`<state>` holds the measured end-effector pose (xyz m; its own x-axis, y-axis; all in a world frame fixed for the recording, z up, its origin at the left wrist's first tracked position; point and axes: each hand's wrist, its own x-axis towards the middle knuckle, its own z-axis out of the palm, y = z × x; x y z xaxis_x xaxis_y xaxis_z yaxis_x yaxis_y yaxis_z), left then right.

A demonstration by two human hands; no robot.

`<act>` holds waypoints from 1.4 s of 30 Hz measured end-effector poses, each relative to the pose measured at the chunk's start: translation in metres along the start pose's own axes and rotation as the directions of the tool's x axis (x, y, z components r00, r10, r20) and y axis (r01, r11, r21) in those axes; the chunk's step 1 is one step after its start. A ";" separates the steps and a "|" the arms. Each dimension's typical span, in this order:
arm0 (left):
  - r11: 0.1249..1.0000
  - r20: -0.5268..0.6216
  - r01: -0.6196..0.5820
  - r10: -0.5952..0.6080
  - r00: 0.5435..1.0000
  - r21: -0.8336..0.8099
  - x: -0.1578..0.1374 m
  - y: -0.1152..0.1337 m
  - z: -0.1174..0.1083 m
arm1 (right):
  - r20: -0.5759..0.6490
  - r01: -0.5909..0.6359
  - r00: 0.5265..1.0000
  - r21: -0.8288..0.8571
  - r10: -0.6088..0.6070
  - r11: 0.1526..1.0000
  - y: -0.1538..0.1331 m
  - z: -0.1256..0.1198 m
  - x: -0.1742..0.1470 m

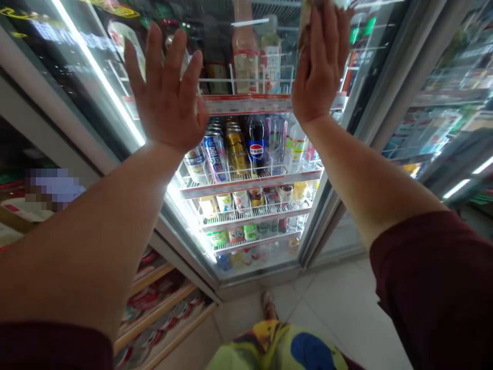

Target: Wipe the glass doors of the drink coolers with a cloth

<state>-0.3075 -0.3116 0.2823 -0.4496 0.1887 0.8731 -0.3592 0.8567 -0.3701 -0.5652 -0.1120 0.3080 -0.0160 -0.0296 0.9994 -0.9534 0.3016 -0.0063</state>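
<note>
My left hand is raised with its fingers spread, in front of the glass door of a lit drinks cooler. Its palm faces the glass; whether it touches cannot be made out. My right hand is up at the right side of the same door, fingers straight and close together. A beige patch shows beside those fingers, too blurred to tell whether it is a cloth or a reflection. Between my hands, behind the glass, stand a pink bottle and a pale-labelled bottle.
Lower shelves hold a cola bottle, a gold can, a blue can and several cups. Metal door frames flank the glass. Wooden-edged shelves with packaged goods stand at the left. Below is a tiled floor.
</note>
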 end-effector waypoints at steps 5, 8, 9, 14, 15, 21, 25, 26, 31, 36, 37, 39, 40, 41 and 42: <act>0.999 -0.005 -0.034 0.034 0.999 0.009 0.000 -0.008 0.009 | 0.164 0.389 0.908 0.014 -0.386 0.921 -0.002 -0.007 -0.006; 0.997 0.002 -0.021 0.022 1.000 -0.068 0.002 -0.013 0.014 | -0.017 0.110 0.993 -0.114 -0.113 0.987 0.009 0.006 0.000; 0.996 0.007 -0.022 0.022 1.000 -0.087 0.003 -0.014 0.015 | -0.075 0.009 0.997 -0.138 -0.019 0.990 0.012 0.010 0.001; 0.983 0.036 0.051 -0.045 0.998 -0.178 0.003 -0.008 0.009 | 0.125 0.284 0.955 -0.111 -0.270 0.952 0.006 0.004 -0.005; 0.982 0.033 0.061 -0.056 0.998 -0.180 0.003 -0.007 0.008 | 0.142 0.316 0.943 -0.113 -0.299 0.942 0.003 0.002 -0.006; 0.996 -0.089 -0.081 0.077 0.993 -0.048 0.003 -0.021 0.024 | -0.202 -0.245 0.956 -0.142 0.214 0.959 0.003 0.005 -0.004; 0.995 -0.122 -0.101 0.101 0.987 0.009 0.003 -0.027 0.031 | 0.108 0.206 0.974 -0.063 -0.198 0.977 -0.005 -0.012 -0.015; 0.991 -0.135 -0.125 0.131 0.982 0.048 0.003 -0.027 0.030 | 0.185 0.321 0.932 -0.025 -0.311 0.947 -0.006 -0.015 -0.018; 0.990 -0.119 -0.139 0.142 0.983 0.036 0.003 -0.023 0.025 | 0.014 -0.053 0.998 -0.094 0.055 0.994 0.012 0.005 -0.017; 0.979 -0.188 -0.183 0.197 0.962 0.085 0.004 -0.023 0.028 | -0.015 -0.143 0.990 -0.152 0.143 0.978 0.016 0.007 -0.025; 0.979 -0.188 -0.182 0.197 0.962 0.096 0.005 -0.023 0.028 | 0.090 -0.020 0.995 -0.139 0.032 0.990 0.011 0.001 -0.031; 0.976 -0.170 -0.172 0.194 0.966 0.135 0.006 -0.022 0.028 | 0.249 0.136 0.962 -0.081 -0.112 0.987 0.000 -0.010 -0.043; 0.972 -0.167 -0.172 0.199 0.966 0.162 0.007 -0.021 0.028 | 0.269 0.135 0.956 -0.063 -0.113 0.989 -0.004 -0.012 -0.048; 0.966 -0.175 -0.174 0.208 0.962 0.191 0.007 -0.021 0.029 | 0.242 0.077 0.968 -0.061 -0.060 0.995 -0.004 -0.011 -0.051; 0.961 -0.185 -0.172 0.213 0.959 0.215 0.008 -0.020 0.029 | 0.175 -0.027 0.984 -0.070 0.038 0.997 -0.003 -0.008 -0.053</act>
<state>-0.3274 -0.3417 0.2873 -0.3568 0.4526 0.8172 -0.4438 0.6877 -0.5746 -0.5594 -0.1040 0.2552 -0.1053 -0.1847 0.9771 -0.9292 0.3683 -0.0305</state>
